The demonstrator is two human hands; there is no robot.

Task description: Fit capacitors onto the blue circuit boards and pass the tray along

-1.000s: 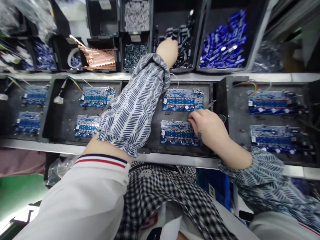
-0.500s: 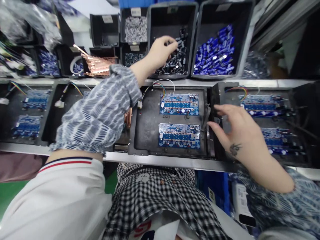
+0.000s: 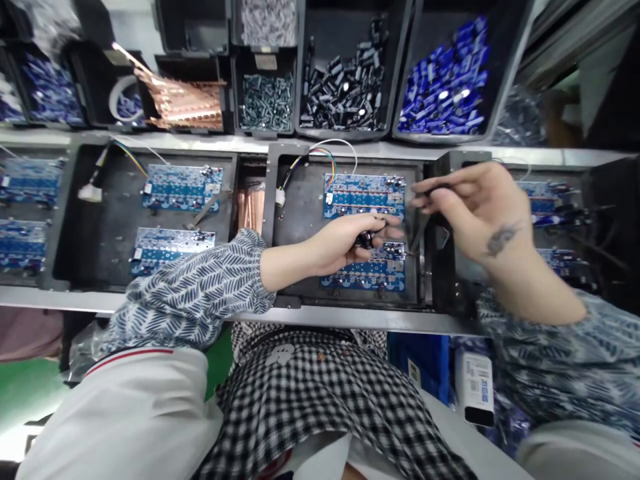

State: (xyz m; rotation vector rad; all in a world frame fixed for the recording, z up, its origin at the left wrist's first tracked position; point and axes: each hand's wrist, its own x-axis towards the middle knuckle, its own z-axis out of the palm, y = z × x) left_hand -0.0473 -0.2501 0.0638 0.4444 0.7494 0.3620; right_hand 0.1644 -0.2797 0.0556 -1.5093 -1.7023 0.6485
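Note:
My left hand [image 3: 340,243] is palm up with fingers curled around a few small black cylindrical capacitors [image 3: 367,239]. It hovers over the lower blue circuit board [image 3: 345,275] in the middle tray and covers part of it. The upper circuit board [image 3: 363,190] lies just beyond, with coloured wires and a white connector [image 3: 281,197] at its left. To the right, my right hand [image 3: 483,213] pinches a small dark piece [image 3: 437,191] between thumb and fingers, apparently another capacitor, slightly blurred. That hand is above the tray's right edge.
Behind the trays stand bins of black capacitors [image 3: 345,87], blue capacitors [image 3: 445,83] and small dark green parts [image 3: 267,100]. Copper strips [image 3: 185,100] stick out of a bin at left. Neighbouring trays hold more boards [image 3: 183,187]. A metal rail [image 3: 350,323] runs along the front.
My left hand has come back from the black capacitor bin to above the middle tray, now with capacitors in it. My right hand has risen slightly and closed on a small dark piece.

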